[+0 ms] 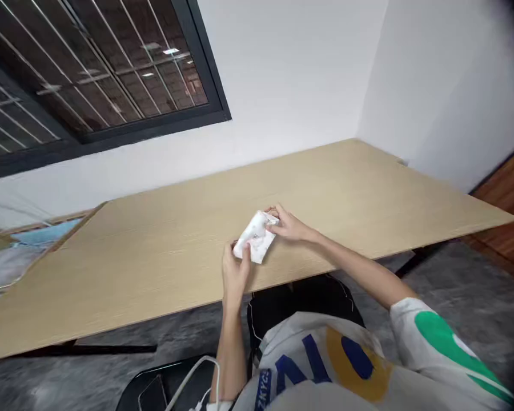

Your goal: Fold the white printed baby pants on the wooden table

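Left hand (pixel 235 271) and right hand (pixel 289 225) each pinch an end of the white packet (pixel 256 237) between them, near the surface (pixel 154 251) edge below the left hand, where a slipped pinch could drop it off.

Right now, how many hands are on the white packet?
2. The left hand grips the near end of the white packet; the right hand holds its far end, over the wooden table. No other hands in view.
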### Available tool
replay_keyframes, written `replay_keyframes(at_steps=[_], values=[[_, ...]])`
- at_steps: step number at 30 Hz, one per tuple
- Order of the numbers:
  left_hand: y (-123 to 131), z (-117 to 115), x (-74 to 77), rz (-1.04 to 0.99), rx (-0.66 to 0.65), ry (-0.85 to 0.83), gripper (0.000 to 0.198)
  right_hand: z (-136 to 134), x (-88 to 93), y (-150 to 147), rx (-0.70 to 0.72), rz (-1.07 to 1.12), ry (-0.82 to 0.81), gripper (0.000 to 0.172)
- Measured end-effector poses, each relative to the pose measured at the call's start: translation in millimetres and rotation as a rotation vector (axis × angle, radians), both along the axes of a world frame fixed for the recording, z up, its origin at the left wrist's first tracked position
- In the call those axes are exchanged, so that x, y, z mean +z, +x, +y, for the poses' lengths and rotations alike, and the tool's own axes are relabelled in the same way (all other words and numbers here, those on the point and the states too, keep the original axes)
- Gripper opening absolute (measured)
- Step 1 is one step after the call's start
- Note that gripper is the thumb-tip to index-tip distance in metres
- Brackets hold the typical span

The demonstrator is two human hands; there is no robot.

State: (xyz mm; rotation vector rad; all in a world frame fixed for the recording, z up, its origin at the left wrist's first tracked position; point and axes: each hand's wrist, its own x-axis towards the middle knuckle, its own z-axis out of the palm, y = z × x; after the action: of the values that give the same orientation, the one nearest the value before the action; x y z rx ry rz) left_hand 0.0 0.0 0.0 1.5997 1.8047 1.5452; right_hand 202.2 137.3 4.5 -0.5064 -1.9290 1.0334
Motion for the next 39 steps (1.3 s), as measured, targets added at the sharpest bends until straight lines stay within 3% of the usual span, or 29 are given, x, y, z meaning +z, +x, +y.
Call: replay_keyframes(at_steps=[5,10,13,16,18,22,27,32,39], values=[[3.2,-1.2,-17.9,-0.047,-0.093,-0.141,0.051,24.5,-2.6,-12.4,-0.08,-0.207,-0.214,0.055],[14.2,4.9,-33.6,0.232,-0.061,-0.299,0.045,53.7,-27.7,-22.2,-0.168,-0.352,-0.226,0.051],[24.2,5.2,-33.7,0.459,0.076,-0.295,0.043,59.4,-33.1,-22.2,-0.234,-0.411,-0.166,0.048],[36.5,0.9,-33.3,0.583,0.133,-0.219,0.047,45.6,-25.3,-20.8,-0.343,-0.453,0.079,0.047],[46.0,-3.0,-35.9,0.636,0.078,-0.168,0.051,26.7,-17.4,-22.4,-0.296,-0.475,0.256,0.051],[63.3,-7.0,-45.2,0.768,-0.012,-0.214,0.054,-14.9,-11.0,-33.0,0.037,-0.533,0.471,0.057],[68.8,-6.1,-49.6,0.839,0.013,-0.257,0.057,-24.9,-27.0,-43.7,0.263,-0.625,0.485,0.054],[67.9,-9.0,-45.2,0.907,0.01,-0.259,0.049,2.6,-40.6,-37.2,0.284,-0.706,0.386,0.056],[69.2,-10.4,-43.0,0.926,0.021,-0.258,0.051,25.5,-39.8,-18.6,0.145,-0.718,0.302,0.065]])
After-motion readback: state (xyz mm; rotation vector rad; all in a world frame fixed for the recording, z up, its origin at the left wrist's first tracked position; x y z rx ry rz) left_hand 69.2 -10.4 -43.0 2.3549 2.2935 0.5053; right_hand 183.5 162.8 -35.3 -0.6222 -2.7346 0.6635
